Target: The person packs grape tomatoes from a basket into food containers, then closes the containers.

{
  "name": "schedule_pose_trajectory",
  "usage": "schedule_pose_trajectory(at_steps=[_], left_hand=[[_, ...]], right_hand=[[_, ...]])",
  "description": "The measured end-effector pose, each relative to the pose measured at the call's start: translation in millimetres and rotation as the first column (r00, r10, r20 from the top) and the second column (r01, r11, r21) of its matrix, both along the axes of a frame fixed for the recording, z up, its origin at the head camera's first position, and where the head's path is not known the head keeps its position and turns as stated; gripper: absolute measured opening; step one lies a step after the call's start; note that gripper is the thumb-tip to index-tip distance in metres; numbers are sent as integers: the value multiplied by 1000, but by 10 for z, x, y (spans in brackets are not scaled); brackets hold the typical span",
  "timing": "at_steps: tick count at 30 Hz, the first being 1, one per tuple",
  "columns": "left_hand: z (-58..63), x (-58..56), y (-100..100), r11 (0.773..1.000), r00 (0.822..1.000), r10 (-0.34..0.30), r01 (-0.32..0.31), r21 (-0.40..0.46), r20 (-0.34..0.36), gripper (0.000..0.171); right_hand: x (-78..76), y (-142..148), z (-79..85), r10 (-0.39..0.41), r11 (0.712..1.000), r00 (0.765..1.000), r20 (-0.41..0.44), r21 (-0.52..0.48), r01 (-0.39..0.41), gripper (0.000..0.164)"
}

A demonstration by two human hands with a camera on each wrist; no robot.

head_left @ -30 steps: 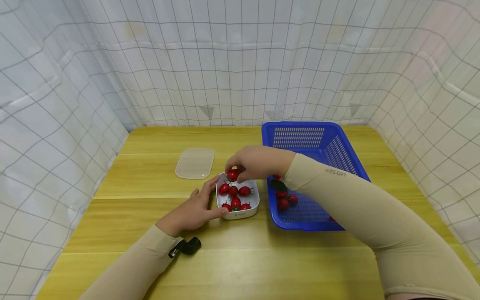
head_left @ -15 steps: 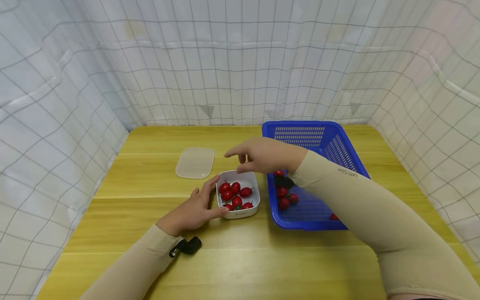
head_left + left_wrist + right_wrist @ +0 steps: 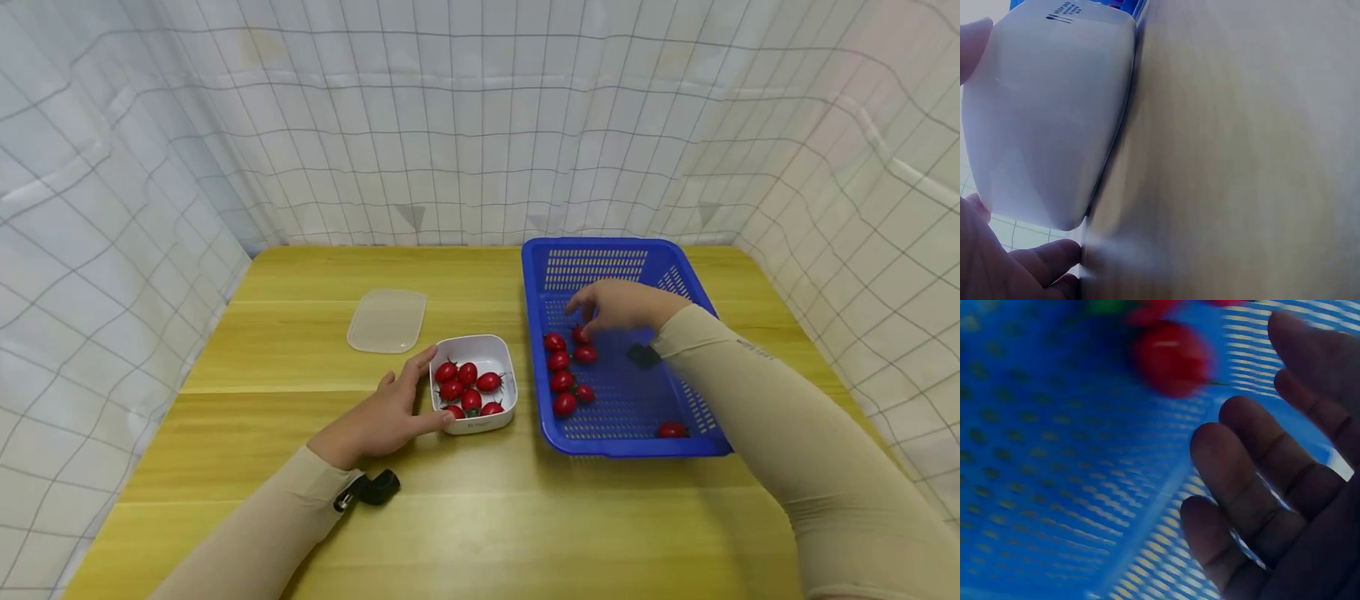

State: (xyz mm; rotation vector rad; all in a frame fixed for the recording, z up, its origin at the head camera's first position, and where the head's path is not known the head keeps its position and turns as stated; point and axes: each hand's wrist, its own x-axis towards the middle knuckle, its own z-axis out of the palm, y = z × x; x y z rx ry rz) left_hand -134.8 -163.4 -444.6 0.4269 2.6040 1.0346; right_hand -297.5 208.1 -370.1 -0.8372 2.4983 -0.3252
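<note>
My left hand (image 3: 382, 421) lies beside a small white box (image 3: 480, 426), its thumb at the front rim and its fingers along the left side. Several red cherry tomatoes (image 3: 470, 400) with green stems lie in the box. In the left wrist view, the white wall of the box (image 3: 1047, 119) rises between thumb and fingers. My right hand (image 3: 618, 305) is over the blue basket (image 3: 542, 392), fingers parted and holding nothing, near a cherry tomato (image 3: 581, 335). The right wrist view shows a cherry tomato (image 3: 1174, 360) just beyond the fingertips of the right hand (image 3: 1272, 494).
More cherry tomatoes (image 3: 562, 381) line the basket's left side, and one lone cherry tomato (image 3: 672, 430) lies at its front right. A translucent lid (image 3: 387, 322) lies flat behind the box on the wooden table (image 3: 480, 517). White gridded curtains (image 3: 480, 125) stand around the table.
My right hand let go of a cherry tomato in the white box, lifted away and moved right, over the blue basket. The left hand has stayed beside the box.
</note>
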Motion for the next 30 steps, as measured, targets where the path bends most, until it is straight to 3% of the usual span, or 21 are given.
schedule_pose_trajectory(at_steps=[4, 14, 30], left_hand=[[-7, -1, -5, 1000, 1000, 3, -3, 2, 5, 105], [-25, 11, -7, 1000, 1000, 12, -12, -2, 13, 106], [-16, 11, 19, 1000, 1000, 1, -1, 1, 0, 105]], right_hand=[[-23, 27, -119, 6, 999, 998, 64, 48, -9, 50], [-26, 28, -288, 38, 995, 999, -4, 97, -37, 44], [-14, 62, -298, 39, 995, 999, -18, 88, -37, 37]])
